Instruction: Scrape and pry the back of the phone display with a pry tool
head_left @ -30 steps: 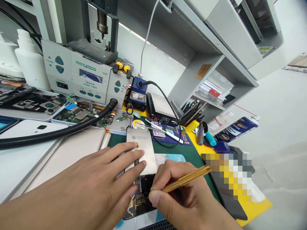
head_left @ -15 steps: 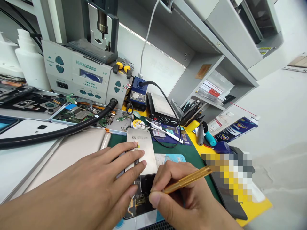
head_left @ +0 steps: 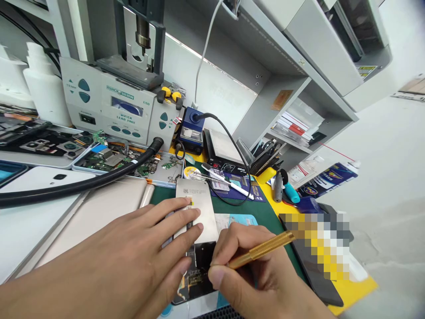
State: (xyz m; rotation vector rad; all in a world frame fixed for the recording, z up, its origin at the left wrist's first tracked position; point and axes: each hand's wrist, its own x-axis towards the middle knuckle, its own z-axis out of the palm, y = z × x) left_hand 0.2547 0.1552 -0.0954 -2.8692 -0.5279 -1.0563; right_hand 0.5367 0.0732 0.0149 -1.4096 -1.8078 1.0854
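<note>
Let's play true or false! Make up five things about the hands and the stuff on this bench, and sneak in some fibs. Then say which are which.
1. The right hand holds a gold-coloured tool. True.
2. The left hand is squeezing a white bottle. False: the left hand is spread out, with its fingers on a silver-and-black panel.
3. The grey machine has the word QUICK on its front. True.
4. The mat is bright red. False: the mat is green.
5. A turquoise handle lies beside a grey handle. True.
</note>
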